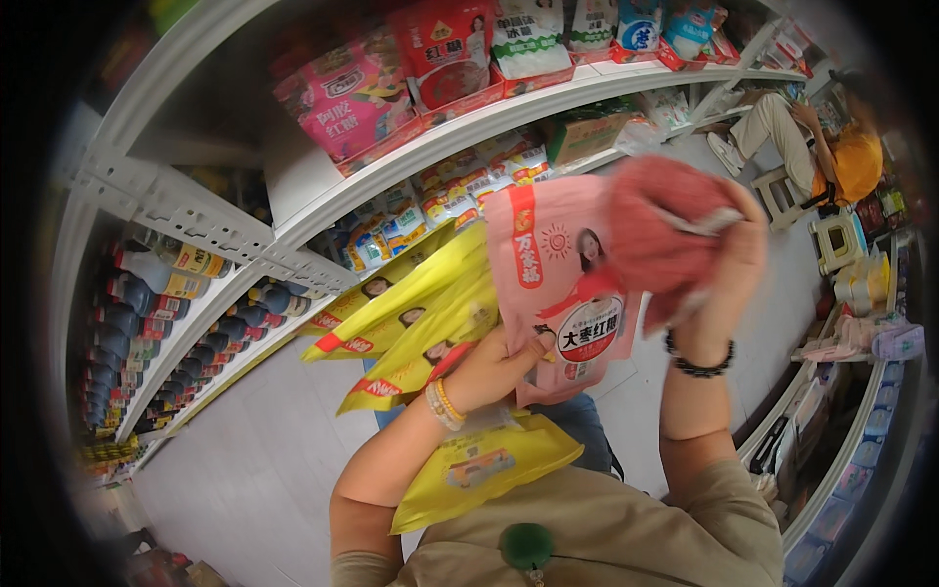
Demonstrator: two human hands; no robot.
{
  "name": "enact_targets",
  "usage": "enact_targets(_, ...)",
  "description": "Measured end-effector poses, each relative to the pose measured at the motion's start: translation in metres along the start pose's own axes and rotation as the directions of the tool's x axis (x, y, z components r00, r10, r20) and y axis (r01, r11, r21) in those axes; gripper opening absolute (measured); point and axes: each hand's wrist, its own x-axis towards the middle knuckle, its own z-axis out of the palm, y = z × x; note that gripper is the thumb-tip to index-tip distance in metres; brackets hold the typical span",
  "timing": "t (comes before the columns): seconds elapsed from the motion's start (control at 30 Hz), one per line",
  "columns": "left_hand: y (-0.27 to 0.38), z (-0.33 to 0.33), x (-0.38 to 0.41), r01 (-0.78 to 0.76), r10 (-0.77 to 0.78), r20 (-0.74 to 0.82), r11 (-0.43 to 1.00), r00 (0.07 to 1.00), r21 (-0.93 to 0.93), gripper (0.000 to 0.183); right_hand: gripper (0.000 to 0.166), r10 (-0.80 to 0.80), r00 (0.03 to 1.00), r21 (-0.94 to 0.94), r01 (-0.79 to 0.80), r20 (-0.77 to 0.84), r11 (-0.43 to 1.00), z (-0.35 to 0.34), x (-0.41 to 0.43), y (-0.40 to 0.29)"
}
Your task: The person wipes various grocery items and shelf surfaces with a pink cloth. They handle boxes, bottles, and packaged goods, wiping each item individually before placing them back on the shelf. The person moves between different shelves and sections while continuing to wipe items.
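My left hand (506, 363) grips a pink pouch (528, 315) of brown sugar by its lower left edge, thumb on the front. Several yellow pouches (418, 308) fan out to the left behind that hand; what supports them is hidden. Another yellow pouch (484, 469) lies below my left forearm, close to my body. A red cloth (653, 227) is bunched in my right hand (744, 257) and overlaps the pink pouch's upper right side. The cloth is blurred, and whether it touches the pouch is unclear.
White shelving crosses ahead, with sugar pouches (447, 59) above and small packets (440, 198) below. Dark bottles (136, 323) line the left shelves. A person in orange (855, 161) sits on a stool (777, 194) at right, near another stool (838, 242). Shelves (843, 425) flank my right arm.
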Motion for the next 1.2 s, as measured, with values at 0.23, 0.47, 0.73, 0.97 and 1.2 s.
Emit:
enact_targets(0.23,-0.017,-0.009,-0.003,0.068,-0.071,-0.089,0.997,0.994,-0.032,0.028,0.030,-0.283,0.560,-0.329,0.748,0.778,0.576,0.022,-0.056,0.038)
enact_targets(0.47,0.003,-0.011,0.007,-0.042,0.027,-0.126,0.992,0.992,-0.121,0.027,0.024,-0.350,0.346,-0.209,0.903,0.871,0.374,-0.037,-0.080,0.055)
enact_targets(0.73,0.021,-0.020,-0.004,-0.037,0.036,-0.019,0.994,0.999,-0.103,0.029,0.025,-0.020,0.864,-0.643,0.390,0.503,0.660,-0.070,-0.015,0.065)
enact_targets(0.97,0.006,-0.025,-0.005,-0.039,0.020,0.126,0.989,0.992,0.145,0.025,0.035,0.520,0.533,-0.429,-0.295,0.667,0.854,-0.114,-0.040,0.038)
enact_targets(1.2,0.033,-0.028,-0.032,-0.238,0.160,0.244,0.913,0.956,0.331,0.033,0.032,0.474,0.536,-0.633,0.154,0.699,0.759,-0.074,-0.053,0.022)
